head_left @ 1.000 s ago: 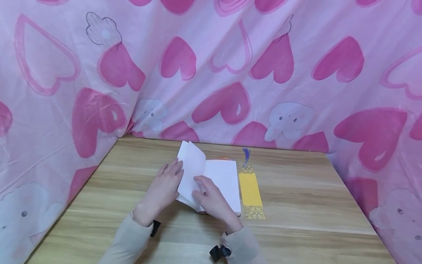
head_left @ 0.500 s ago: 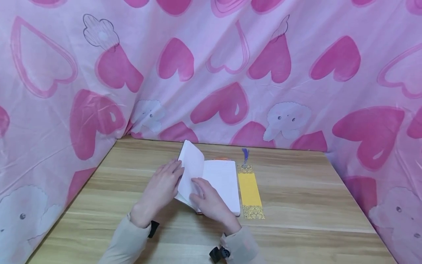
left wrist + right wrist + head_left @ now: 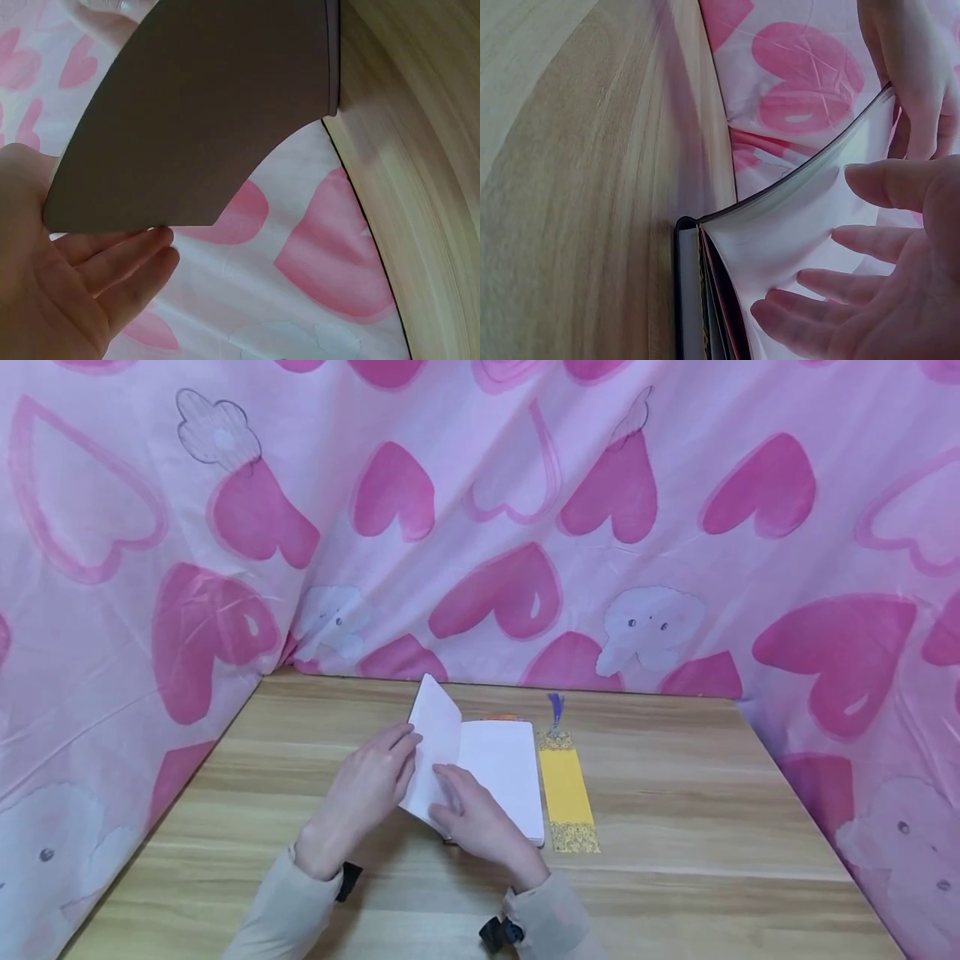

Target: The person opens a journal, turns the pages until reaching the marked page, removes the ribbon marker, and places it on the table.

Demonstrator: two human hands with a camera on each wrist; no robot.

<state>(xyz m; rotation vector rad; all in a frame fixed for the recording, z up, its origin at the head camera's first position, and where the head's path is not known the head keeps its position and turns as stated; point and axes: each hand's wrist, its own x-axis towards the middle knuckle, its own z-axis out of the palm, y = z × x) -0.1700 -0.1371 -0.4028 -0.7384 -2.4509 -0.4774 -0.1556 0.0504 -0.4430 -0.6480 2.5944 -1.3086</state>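
Observation:
A notebook (image 3: 501,777) lies spread on the table, its blank right-hand pages flat. My left hand (image 3: 367,781) holds the outer edge of the raised left side, keeping it tilted up. In the left wrist view the cover's dark outer face (image 3: 195,120) bends upward, its edge between thumb side and fingers. My right hand (image 3: 483,818) is over the inner fold; in the right wrist view its fingers are spread and fairly straight against or just off the white page (image 3: 780,240). Whether the fingertips touch cannot be told. Right of the notebook lies a yellow bookmark (image 3: 567,785) with patterned ends.
A blue tassel (image 3: 555,710) extends from the bookmark's far end. Something orange (image 3: 501,717) peeks out behind the notebook's far edge. The wooden table (image 3: 697,793) meets a pink heart-patterned cloth (image 3: 495,585) at the back and sides.
The notebook's left side has risen a little more upright and shifted slightly right at its top, with my left hand on it. My right hand has stayed nearly in place.

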